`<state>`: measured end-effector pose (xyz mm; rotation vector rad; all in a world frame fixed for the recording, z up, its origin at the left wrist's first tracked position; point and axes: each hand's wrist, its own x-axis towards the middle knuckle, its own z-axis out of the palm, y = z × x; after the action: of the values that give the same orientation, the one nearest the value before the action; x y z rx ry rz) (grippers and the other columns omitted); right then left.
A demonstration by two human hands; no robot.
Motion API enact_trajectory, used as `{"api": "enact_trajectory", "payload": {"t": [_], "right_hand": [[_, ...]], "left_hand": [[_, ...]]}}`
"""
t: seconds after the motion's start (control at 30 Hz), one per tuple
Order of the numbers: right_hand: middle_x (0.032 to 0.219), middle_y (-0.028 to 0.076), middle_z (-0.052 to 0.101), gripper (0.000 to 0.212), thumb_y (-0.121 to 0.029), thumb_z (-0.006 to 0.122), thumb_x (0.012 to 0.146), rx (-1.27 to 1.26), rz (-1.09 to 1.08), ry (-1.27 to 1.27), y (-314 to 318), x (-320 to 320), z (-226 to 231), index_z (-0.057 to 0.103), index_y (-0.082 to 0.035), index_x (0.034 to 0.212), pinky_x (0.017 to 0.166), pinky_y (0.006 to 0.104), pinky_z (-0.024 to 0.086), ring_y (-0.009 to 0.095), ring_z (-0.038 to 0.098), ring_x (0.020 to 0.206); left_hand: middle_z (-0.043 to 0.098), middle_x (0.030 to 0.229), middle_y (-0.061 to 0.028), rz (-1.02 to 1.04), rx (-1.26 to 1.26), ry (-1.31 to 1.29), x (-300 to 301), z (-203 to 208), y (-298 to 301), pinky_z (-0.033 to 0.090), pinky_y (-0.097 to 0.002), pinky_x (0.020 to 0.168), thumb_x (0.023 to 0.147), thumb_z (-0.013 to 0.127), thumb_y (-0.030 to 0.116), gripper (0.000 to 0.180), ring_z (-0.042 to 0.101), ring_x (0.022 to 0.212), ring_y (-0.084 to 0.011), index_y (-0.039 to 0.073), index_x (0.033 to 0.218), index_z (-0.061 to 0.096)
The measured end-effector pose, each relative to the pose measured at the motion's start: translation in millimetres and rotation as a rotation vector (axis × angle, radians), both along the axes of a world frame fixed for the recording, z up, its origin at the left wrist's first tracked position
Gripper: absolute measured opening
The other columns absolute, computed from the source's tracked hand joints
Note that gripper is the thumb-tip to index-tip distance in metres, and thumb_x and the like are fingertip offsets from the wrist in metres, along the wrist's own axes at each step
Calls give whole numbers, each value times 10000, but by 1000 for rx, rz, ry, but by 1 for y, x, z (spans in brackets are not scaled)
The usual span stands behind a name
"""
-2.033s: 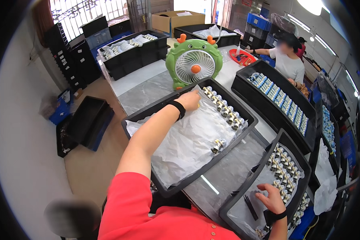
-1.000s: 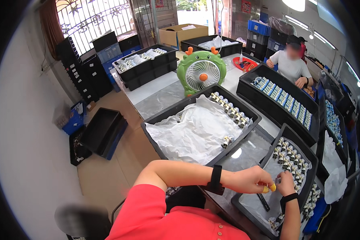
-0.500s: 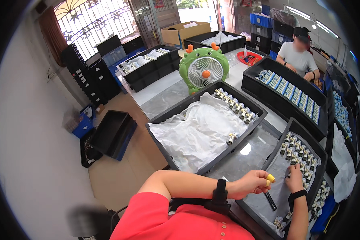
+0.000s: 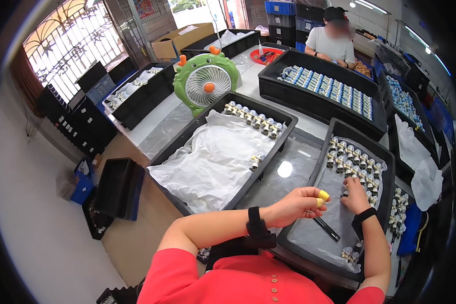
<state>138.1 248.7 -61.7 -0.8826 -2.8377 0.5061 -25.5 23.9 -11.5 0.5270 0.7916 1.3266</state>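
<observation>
My right hand (image 4: 357,196) reaches into the black tray (image 4: 388,175) in front of me. Its fingertips are pinched together at the near-left edge of the bulb-like parts (image 4: 362,158), hiding whatever they hold. These parts have clear domes, cream bodies and dark bases, and stand in rows on white lining. Over the tray's left rim, my left hand (image 4: 295,206) is closed, with yellow finger covers (image 4: 323,196) on thumb and index fingertip. A slim black tool (image 4: 327,229) shows below it; whether the hand grips it is unclear. A few more parts (image 4: 349,254) lie in the near corner.
Left of this tray stands a larger black tray (image 4: 228,195) with white lining and a row of similar parts. Behind it is a green fan (image 4: 207,83). A long black tray (image 4: 314,101) holds blue-and-white parts, with a co-worker (image 4: 332,43) beyond. Stacked black trays (image 4: 119,187) sit on the floor.
The view has turned, shifting the scene leftward. My left hand has drawn slightly left, showing more of the black tool. My right hand keeps its place beside the parts.
</observation>
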Motion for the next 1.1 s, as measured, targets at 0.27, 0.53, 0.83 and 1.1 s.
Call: {"api": "enact_trajectory", "payload": {"t": [0.27, 0.53, 0.83, 1.1], "right_hand": [[1147, 87, 522, 674, -45, 722, 687, -488, 142, 417, -59, -23, 76, 441, -43, 1299, 737, 231, 490, 113, 553, 795], [1323, 89, 434, 821, 35, 746, 708, -626, 387, 537, -91, -24, 69, 321, -77, 1402, 797, 247, 465, 103, 531, 897], [1286, 120, 459, 740, 39, 749, 678, -525, 390, 625, -92, -27, 59, 425, -67, 1335, 759, 265, 518, 144, 594, 902], [1281, 113, 486, 757, 3, 758, 656, -328, 400, 553, -95, -26, 68, 417, -72, 1328, 864, 351, 480, 237, 570, 996]], "left_hand": [[525, 1254, -85, 163, 49, -24, -9, -3, -6, 428, -303, 989, 933, 538, 97, 465, 531, 1153, -172, 54, 1372, 392], [482, 1318, -88, 113, 119, -21, -7, -1, 0, 417, -305, 994, 942, 532, 93, 561, 483, 1203, -150, 94, 1445, 282], [448, 1368, -115, 169, 186, 213, -6, -3, 0, 413, -343, 1004, 907, 579, 49, 624, 486, 1223, -194, 61, 1450, 272], [409, 1273, -86, 241, 164, 236, -3, -1, -1, 482, -296, 886, 863, 642, 49, 646, 540, 1083, -178, 39, 1412, 301]]}}
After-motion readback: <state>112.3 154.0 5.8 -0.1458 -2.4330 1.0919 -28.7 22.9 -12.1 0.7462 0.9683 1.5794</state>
